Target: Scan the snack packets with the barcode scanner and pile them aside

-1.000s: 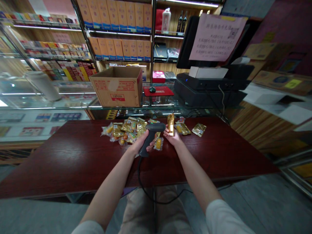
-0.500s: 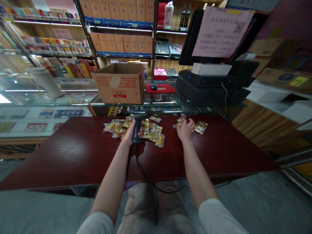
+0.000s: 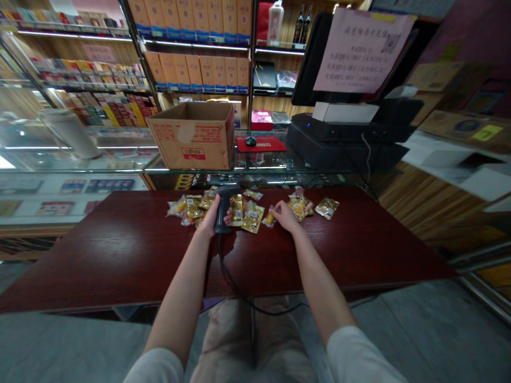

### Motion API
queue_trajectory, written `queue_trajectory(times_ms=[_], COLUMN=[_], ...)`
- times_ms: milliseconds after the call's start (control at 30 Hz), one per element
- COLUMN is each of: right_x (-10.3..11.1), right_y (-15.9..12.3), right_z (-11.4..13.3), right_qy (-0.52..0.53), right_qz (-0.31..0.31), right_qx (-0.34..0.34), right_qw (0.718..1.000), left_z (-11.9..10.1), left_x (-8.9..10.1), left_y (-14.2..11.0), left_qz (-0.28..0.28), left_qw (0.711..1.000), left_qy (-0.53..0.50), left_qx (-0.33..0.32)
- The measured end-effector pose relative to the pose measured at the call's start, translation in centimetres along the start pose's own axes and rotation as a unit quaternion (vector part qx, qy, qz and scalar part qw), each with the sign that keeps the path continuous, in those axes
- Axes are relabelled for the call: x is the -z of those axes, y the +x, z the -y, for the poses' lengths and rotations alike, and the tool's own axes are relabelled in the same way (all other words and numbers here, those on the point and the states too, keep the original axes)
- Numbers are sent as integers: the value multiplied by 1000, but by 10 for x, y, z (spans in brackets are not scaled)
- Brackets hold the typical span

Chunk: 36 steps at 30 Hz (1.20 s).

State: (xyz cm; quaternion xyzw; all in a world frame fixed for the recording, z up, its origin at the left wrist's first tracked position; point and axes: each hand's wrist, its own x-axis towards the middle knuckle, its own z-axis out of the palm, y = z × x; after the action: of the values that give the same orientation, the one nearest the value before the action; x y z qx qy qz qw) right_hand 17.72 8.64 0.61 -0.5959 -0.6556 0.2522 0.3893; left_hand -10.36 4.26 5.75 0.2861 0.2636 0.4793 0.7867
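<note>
Head view: left hand point(image 3: 209, 219) clenched round a black handheld barcode scanner point(image 3: 221, 213), nose pointing forward, just beside a pile of gold snack packets point(image 3: 195, 211) on the dark red wood counter point(image 3: 120, 255). Right hand point(image 3: 285, 217) open, fingers stretched out, tips touching a small packet point(image 3: 270, 218), not closed on it. More packets point(image 3: 327, 208) lie to the right. Scanner cable point(image 3: 235, 282) runs down over the counter edge. Cardboard box point(image 3: 191, 137) sits on the glass display case point(image 3: 120, 161) behind.

Left forearm point(image 3: 178, 287) and right forearm point(image 3: 321, 268) bare, extended forward. Left hand point(image 3: 209, 222) closed in a firm grip; right hand point(image 3: 284, 217) open, palm down, fingers extended.
</note>
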Motion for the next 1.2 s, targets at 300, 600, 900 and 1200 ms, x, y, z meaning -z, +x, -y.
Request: queue_trajectory(times_ms=[300,600,900,1200], right_x=[0,3,-4,2], right_y=[9,5,5,-2], right_z=[5,10,4,11], right_qy=[300,217,221,152], right_qz=[-101,-83,-68,-64], right_qx=[26,115,216,257], right_qw=[948,966,949,952], left_z=[6,18,21,20], left_x=[-10,-16,-23,-27], left_y=[-6,-3,-6,-7], left_qz=[29,50,75,66], left_qw=[999,997,991,993], left_qy=[38,55,101,90], left_qx=[-19,25,40,38])
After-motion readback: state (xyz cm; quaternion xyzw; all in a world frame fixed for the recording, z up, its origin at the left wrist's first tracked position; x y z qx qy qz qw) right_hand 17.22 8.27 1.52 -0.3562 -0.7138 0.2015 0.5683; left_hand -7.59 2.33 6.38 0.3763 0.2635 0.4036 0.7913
